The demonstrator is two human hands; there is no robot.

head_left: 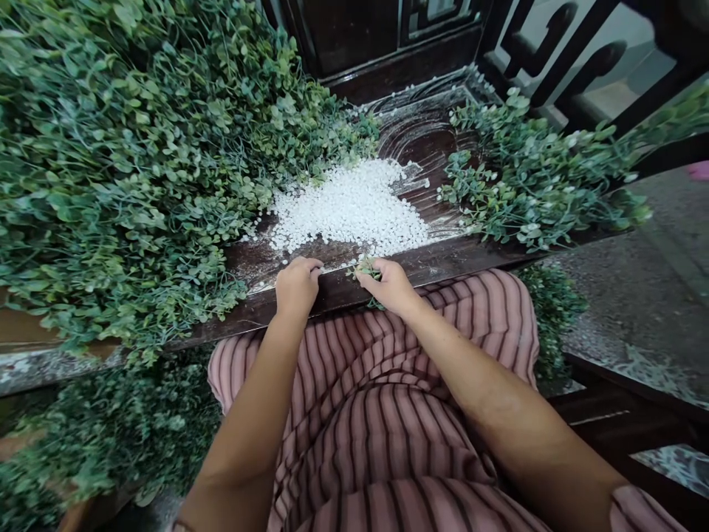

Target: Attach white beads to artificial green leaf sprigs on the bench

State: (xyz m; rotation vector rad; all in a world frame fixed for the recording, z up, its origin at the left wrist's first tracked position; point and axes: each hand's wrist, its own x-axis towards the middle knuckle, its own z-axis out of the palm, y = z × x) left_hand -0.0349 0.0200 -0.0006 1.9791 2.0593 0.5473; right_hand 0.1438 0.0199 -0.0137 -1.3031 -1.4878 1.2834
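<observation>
My right hand (388,284) pinches a small green artificial leaf sprig (368,270) between thumb and fingers at the front edge of a dark wooden bench (443,260). To its left, my left hand (298,284) is closed, fingertips together over the same edge; whatever it may hold is too small or hidden to make out. Just beyond both hands spreads a pile of small white beads (354,207). A few of them lie loose near my fingers.
A large heap of artificial greenery (138,162) covers the bench's left side. More sprigs, some with white tips (532,170), lie at the right. Dark carved wood (360,37) rises behind. Further greenery (127,428) sits low at left, beside my striped lap (388,414).
</observation>
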